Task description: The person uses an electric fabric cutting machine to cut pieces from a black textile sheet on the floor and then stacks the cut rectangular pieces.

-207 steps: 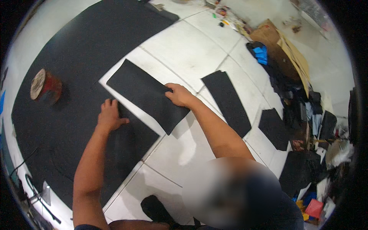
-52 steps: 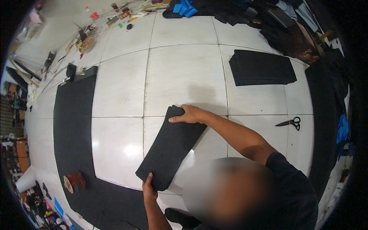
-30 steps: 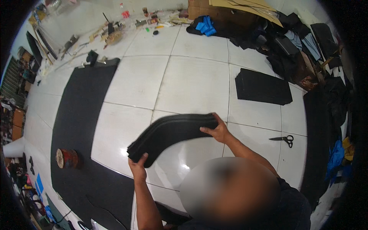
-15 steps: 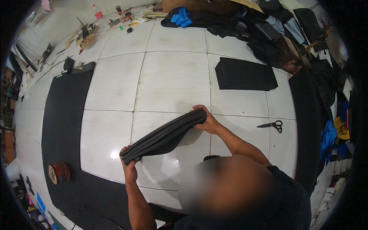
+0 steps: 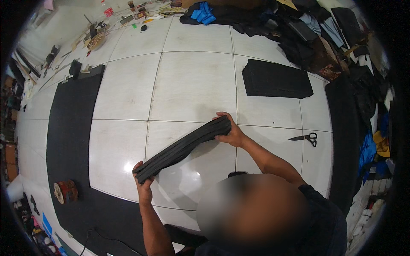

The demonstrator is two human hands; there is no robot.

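A bundle of black fabric strips (image 5: 183,147), several layers thick, stretches slantwise above the white tiles. My left hand (image 5: 144,175) is closed round its lower left end, with the thumb on the near side. At the upper right end, my right hand (image 5: 229,131) grips the same layers, fingers on the far side and thumb on the near one. The layers lie close together edge-on, and the bundle sags slightly in the middle. To the far right, a neat stack of black fabric pieces (image 5: 277,79) rests on the floor. Black scissors (image 5: 305,138) lie beyond my right forearm.
Black material (image 5: 72,123) covers the floor at left, with a rusty round can (image 5: 65,192) on it. Another black strip (image 5: 346,141) runs down the right side. Dark cloth with a blue piece (image 5: 203,13) is heaped at the back. Small tools line the far left wall.
The layers between my hands have drawn closer together, and the loose bulge underneath has shrunk. Both hands keep their hold in nearly the same place.
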